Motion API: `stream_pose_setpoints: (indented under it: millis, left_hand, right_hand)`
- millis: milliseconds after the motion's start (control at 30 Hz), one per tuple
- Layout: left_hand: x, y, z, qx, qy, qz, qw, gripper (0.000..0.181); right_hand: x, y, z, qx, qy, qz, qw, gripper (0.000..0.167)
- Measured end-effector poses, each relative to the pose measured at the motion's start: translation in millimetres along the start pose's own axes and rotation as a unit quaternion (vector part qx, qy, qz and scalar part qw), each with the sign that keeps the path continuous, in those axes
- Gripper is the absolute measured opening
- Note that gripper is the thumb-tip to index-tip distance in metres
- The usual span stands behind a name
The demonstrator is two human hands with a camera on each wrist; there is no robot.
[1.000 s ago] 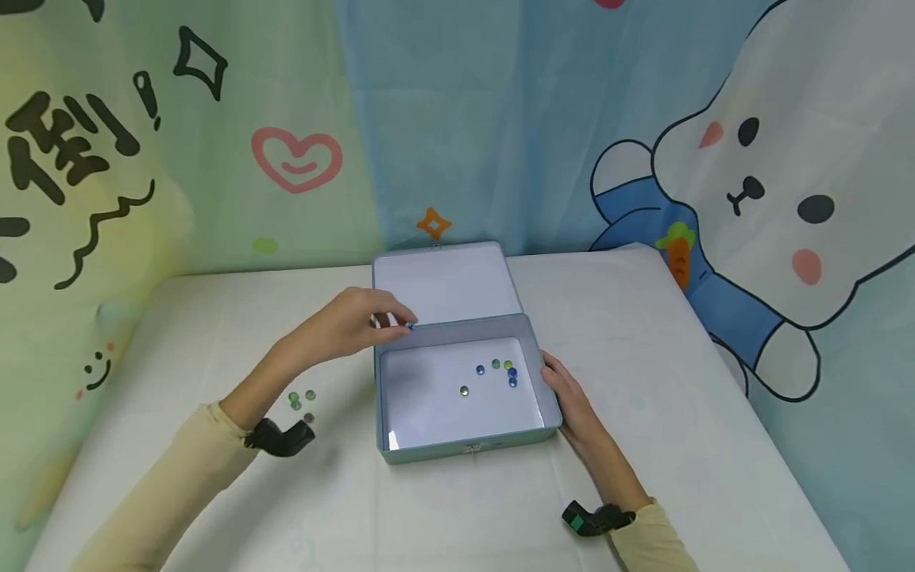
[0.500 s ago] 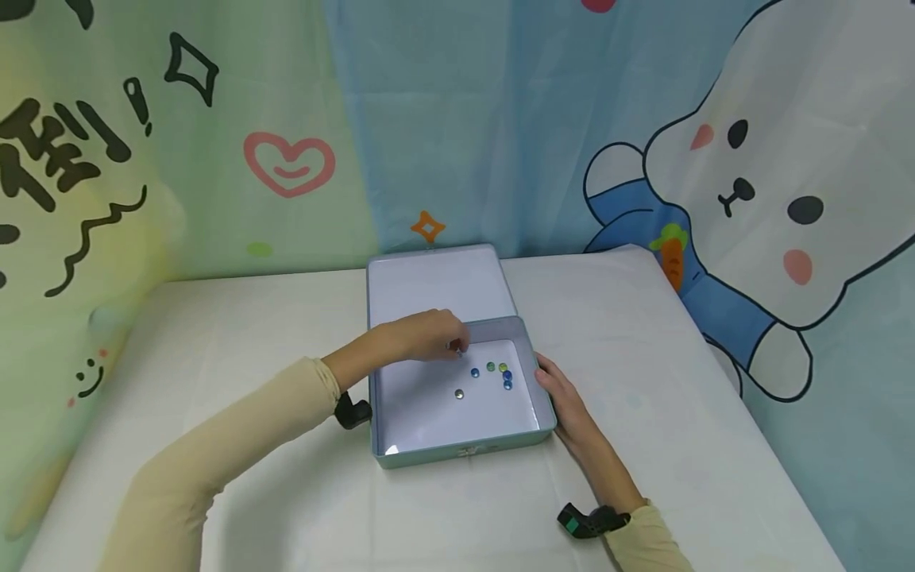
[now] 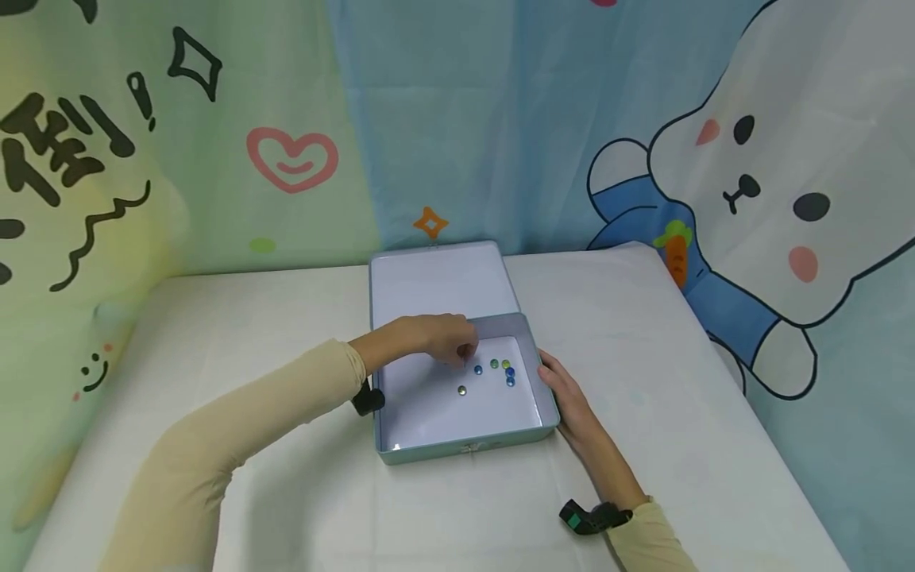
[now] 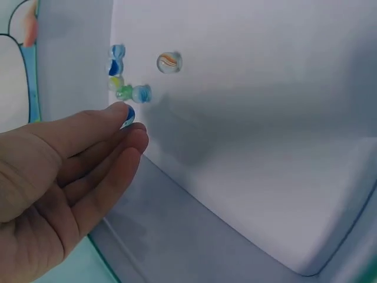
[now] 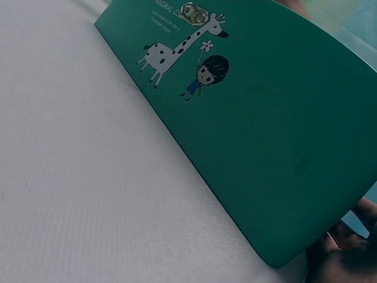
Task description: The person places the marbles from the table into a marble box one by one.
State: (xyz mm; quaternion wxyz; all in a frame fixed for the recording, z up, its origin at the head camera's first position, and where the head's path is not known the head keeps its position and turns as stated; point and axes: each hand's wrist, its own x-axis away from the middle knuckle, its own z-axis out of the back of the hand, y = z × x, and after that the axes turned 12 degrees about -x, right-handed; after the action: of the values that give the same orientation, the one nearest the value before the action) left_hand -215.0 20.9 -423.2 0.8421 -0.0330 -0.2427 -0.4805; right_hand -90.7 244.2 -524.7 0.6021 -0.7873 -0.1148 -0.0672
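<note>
Taking the open tin box [image 3: 429, 454] as a clock face from the person's seat, the left hand [image 3: 449, 338] reaches in over the wall at about 10 o'clock. Its grip is narrow: thumb and fingers pinch a small blue marble [image 4: 129, 117] near 12 o'clock inside, though I can't tell whether it touches the floor of the box. Just beside it sits a light blue marble [image 4: 141, 93], then, curving round close together towards 2 o'clock, a green marble [image 4: 123, 92], a yellow marble [image 4: 115, 82], a dark blue marble [image 4: 114, 67] and another blue one. A clear marble with an orange swirl [image 4: 169, 62] lies apart from them, near the centre of the dial. The right hand [image 3: 568, 397] touches the box at 3 o'clock; I can't tell how far its fingers curl. The lid [image 3: 439, 278] lies back at 12, and the metal clasp [image 5: 194, 14] is on the front at 6, near a printed giraffe [image 5: 165, 56]. Everything stands on a white worktop [image 3: 643, 357], a cartoon curtain [image 3: 450, 119] hanging behind.
</note>
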Motion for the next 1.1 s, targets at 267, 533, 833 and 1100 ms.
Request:
stream_pose_setpoints:
  millis: [267,533,833,1100]
  left_hand:
    - [-17.4,4.1,-11.6,-0.038,-0.002,0.015,0.9991,0.011]
    - [-4.2,6.5,-4.0,-0.058,-0.032,0.046,0.9968,0.023]
    - [72.7,-18.8,24.8,0.093,0.166,-0.007,0.9817,0.023]
    - [177.0,-39.1,-59.2,0.221,0.299,0.19,0.9088,0.025]
  right_hand:
    - [0.3,1.2,-1.0,-0.012,0.005,0.002,0.9999,0.06]
    - [0.3,1.4,0.6,-0.003,0.0,0.0,1.0,0.06]
    - [-1.4,-0.6,0.4,-0.001,0.0,-0.006,1.0,0.061]
    - [-0.4,0.4,1.1,-0.004,0.002,-0.007,1.0,0.062]
